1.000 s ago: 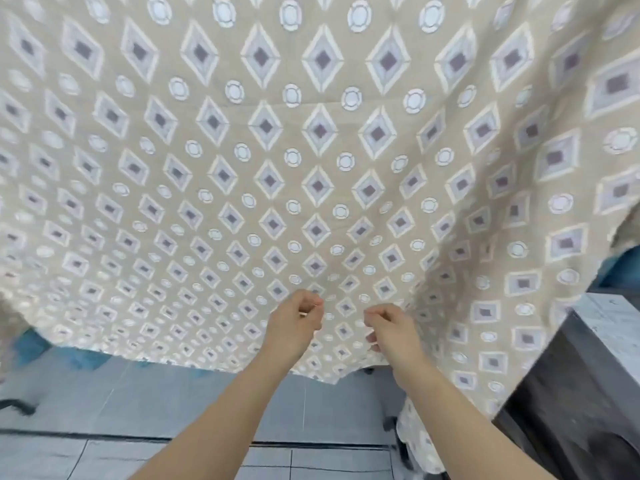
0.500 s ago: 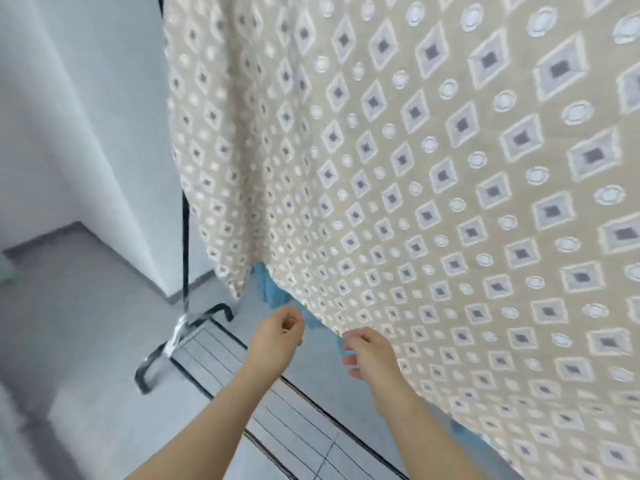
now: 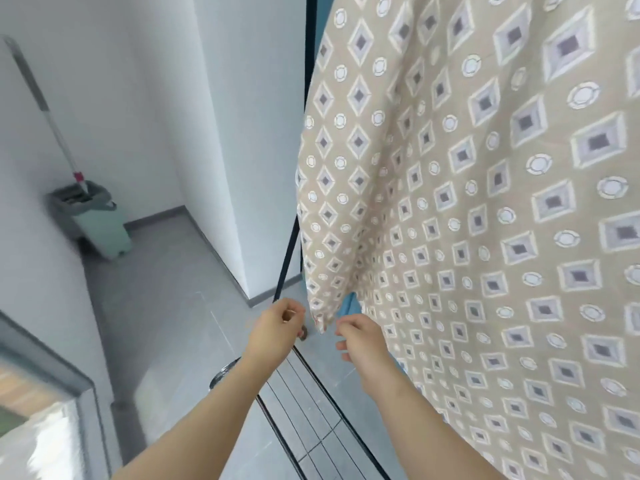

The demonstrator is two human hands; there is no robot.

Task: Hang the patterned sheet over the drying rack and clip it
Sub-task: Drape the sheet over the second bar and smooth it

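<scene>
The beige patterned sheet (image 3: pixel 485 202), printed with grey diamonds and white circles, hangs down the right side of the view. Its lower left corner (image 3: pixel 320 322) dangles free between my two hands. My left hand (image 3: pixel 277 329) is curled with thumb against forefinger, just left of that corner, and nothing shows in it. My right hand (image 3: pixel 362 337) sits just right of the corner with loosely curled fingers, beside the sheet's edge. The black drying rack (image 3: pixel 310 64) stands behind the sheet; its slanted leg (image 3: pixel 285 265) and low wire shelf (image 3: pixel 311 420) pass under my hands. No clip is visible.
A blue cloth (image 3: pixel 349 306) peeks out behind the sheet's corner. A white wall column (image 3: pixel 242 133) stands just left of the rack. A mop in a pale green bucket (image 3: pixel 95 220) sits in the far left corner. A framed ledge (image 3: pixel 45 403) fills the lower left.
The view has swung left along the sheet. Both hands travelled from pinching the middle of its lower edge to its left corner, and the fabric no longer sits between the fingers.
</scene>
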